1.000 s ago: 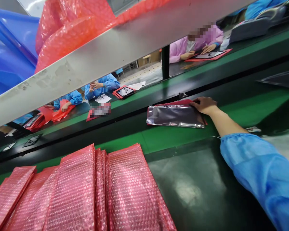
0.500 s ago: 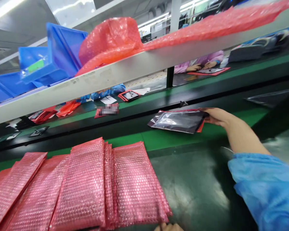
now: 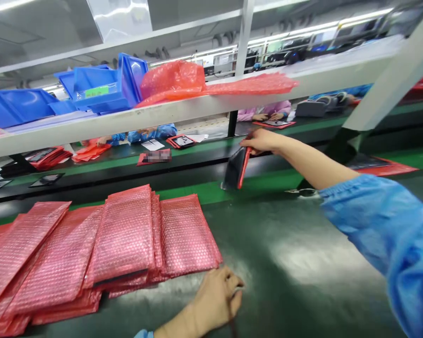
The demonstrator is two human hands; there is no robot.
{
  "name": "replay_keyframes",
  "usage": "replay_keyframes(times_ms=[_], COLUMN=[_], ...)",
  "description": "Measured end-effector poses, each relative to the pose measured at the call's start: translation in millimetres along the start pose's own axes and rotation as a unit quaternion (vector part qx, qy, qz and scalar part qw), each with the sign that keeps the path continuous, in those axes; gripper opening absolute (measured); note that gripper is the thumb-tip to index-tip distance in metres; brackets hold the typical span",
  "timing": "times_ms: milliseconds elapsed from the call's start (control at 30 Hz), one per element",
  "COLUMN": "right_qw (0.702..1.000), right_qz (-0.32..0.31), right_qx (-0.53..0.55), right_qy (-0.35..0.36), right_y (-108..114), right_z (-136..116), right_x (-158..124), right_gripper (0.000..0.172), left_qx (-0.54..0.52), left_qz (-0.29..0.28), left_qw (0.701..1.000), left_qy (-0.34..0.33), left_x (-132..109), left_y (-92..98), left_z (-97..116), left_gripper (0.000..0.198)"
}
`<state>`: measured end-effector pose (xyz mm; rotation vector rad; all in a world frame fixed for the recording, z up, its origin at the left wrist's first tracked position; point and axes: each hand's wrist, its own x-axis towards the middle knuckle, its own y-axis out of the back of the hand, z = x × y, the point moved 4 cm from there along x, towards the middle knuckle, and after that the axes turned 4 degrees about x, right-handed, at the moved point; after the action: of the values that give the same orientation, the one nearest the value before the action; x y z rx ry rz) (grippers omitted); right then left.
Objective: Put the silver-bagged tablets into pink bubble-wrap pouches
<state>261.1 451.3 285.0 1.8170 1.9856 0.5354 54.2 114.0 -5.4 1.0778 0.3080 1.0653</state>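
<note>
My right hand (image 3: 259, 142), arm stretched forward, pinches the top edge of a dark flat panel in clear film (image 3: 233, 169) with a red layer along its right side. The panel is tilted up over the green strip of the bench. At the lower middle, my left hand (image 3: 216, 298) is closed with its fingers curled; what they hold, if anything, is hidden. Just beyond and left of that hand lie red bubble-wrap pouches (image 3: 186, 234) in overlapping stacks. A dark edge shows at the front of one stack (image 3: 123, 244).
A white shelf (image 3: 197, 110) crosses above the bench, bearing blue bins (image 3: 98, 89) and red bubble wrap (image 3: 176, 77). A slanted white post (image 3: 384, 80) stands at right. Another flat panel on red wrap (image 3: 395, 167) lies beyond my right arm. Co-workers' hands (image 3: 268, 116) show across the bench.
My right hand has moved left and raised the panel from nearly flat to tilted. My left hand has come further into view from the bottom edge. The camera's view has shifted.
</note>
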Motion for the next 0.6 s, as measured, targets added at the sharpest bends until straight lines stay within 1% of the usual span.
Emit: replay_keyframes(times_ms=[100,167,233,267,300,333,400,467,533,567,600], right_qw=[0.995,0.98,0.962,0.957,0.958,0.961,0.969,0.979,0.985,0.986,0.986], right_qz=[-0.008,-0.027,-0.055,-0.068,-0.076,-0.079,-0.085,-0.099,-0.115,-0.116,-0.113], right_qx=[-0.098,-0.183,-0.243,-0.25,-0.239,-0.221,-0.18,-0.122,-0.043,0.0,0.041], right_qy=[0.031,0.07,0.112,0.129,0.14,0.147,0.145,0.131,0.122,0.12,0.12], right_y=[2,3,3,4,5,6,7,7,5,5,5], right_z=[-26,-36,-40,-41,-42,-42,-43,-42,-36,-29,-20], right_x=[-24,-40,-56,-64,-72,-81,-101,-123,-146,-159,-171], right_gripper=[0.026,0.029,0.032,0.033,0.035,0.037,0.04,0.042,0.048,0.051,0.053], left_qx=[-0.084,-0.163,-0.258,-0.319,-0.385,-0.455,-0.591,-0.706,-0.796,-0.825,-0.843], left_qz=[-0.003,0.015,0.043,0.051,0.054,0.051,0.034,0.006,-0.024,-0.022,-0.001], left_qw=[0.996,0.983,0.957,0.933,0.901,0.862,0.765,0.663,0.565,0.525,0.497], left_qy=[0.042,0.081,0.129,0.159,0.19,0.218,0.252,0.249,0.218,0.206,0.207], left_x=[3,6,10,12,15,19,28,39,53,60,67], left_y=[12.6,18.4,18.2,15.1,10.6,5.5,-1.7,-0.5,8.1,13.4,17.7], left_z=[3,6,12,16,21,27,44,66,85,91,93], left_gripper=[0.019,0.018,0.02,0.024,0.031,0.04,0.057,0.069,0.079,0.081,0.078])
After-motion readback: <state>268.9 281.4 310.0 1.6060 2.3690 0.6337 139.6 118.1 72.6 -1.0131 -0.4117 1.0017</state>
